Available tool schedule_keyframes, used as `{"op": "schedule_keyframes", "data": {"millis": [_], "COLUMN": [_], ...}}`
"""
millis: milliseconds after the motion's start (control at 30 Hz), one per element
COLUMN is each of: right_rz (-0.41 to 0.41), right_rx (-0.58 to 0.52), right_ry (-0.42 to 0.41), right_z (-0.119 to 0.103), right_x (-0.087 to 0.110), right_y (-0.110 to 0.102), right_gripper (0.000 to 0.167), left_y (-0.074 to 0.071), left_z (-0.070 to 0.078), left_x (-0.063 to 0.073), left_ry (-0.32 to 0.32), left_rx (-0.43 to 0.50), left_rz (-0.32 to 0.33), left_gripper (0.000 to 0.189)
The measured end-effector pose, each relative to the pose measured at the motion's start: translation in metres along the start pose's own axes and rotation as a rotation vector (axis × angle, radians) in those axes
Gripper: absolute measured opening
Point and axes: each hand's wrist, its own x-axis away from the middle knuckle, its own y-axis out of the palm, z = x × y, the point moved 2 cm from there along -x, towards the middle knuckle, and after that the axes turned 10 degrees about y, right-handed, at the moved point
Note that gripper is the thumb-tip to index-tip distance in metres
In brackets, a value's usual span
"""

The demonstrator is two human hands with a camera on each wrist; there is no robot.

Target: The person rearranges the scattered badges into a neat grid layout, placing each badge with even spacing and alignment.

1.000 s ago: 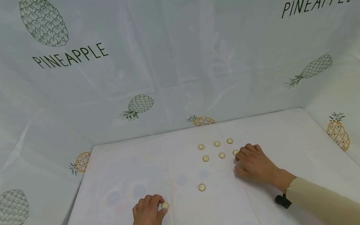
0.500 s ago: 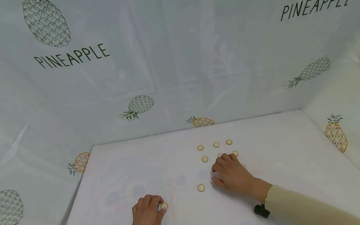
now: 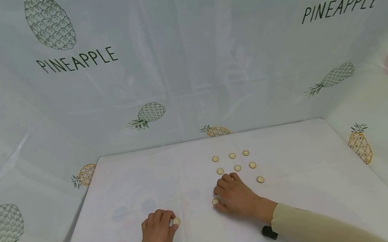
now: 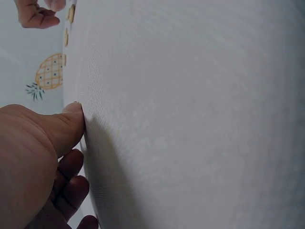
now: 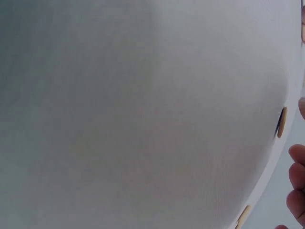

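Observation:
In the head view my left hand (image 3: 158,234) rests on the cloth at left of centre, pinching a round cream button (image 3: 176,221) between thumb and forefinger. The left wrist view shows the thumb (image 4: 71,126) down at the cloth, most of that button hidden. My right hand (image 3: 238,199) hovers over a second button (image 3: 215,201), its thumb and fingers to either side. Seen from the right wrist, this button (image 5: 282,122) lies on the cloth, with the fingertips (image 5: 297,175) apart from it.
Behind the right hand are a back row of three buttons (image 3: 232,155) and a nearer row of three buttons (image 3: 238,168). Another single button (image 3: 260,179) lies to its right. White cloth (image 3: 129,175) covers the table; pineapple-print curtains (image 3: 182,54) enclose it.
My right hand has moved left and nearer, from the right end of the rows to the single middle button. A button now shows where it was. The left hand keeps its place.

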Motion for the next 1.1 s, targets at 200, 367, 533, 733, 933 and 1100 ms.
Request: {"op": "schedule_keyframes", "data": {"millis": [200,367,533,733,933,1100], "right_rz": [0.002,-0.012,0.000,-0.006,-0.058,-0.056], "right_rx": [0.047,0.067,0.068,0.021,-0.016,-0.021], "right_ry": [-0.018,-0.023,-0.041,-0.055,-0.022,-0.027], "right_z": [-0.0032,-0.0026,-0.0026,-0.0016,0.0018,0.0036], "right_x": [0.0008,0.0017,0.0022,0.0022,0.0017,0.0020], "right_y": [0.0026,0.0049,0.0050,0.0057,0.0041,0.0038], "right_gripper": [0.034,0.037,0.031,0.014,0.016,0.018], "left_y": [0.0000,0.0006,0.0005,0.0004,0.0011,0.0011], "left_z": [-0.0004,-0.0007,-0.0003,0.0002,0.0001,-0.0002], "left_x": [0.0011,0.0016,0.0011,-0.0003,-0.0008,-0.0011], "left_ry": [0.006,0.011,0.000,-0.013,-0.013,-0.016], "left_rx": [0.005,-0.001,0.002,0.006,0.005,0.012], "left_rz": [0.007,0.015,0.014,0.016,0.022,0.026], "left_gripper": [0.022,0.023,0.023,0.023,0.023,0.022]}}
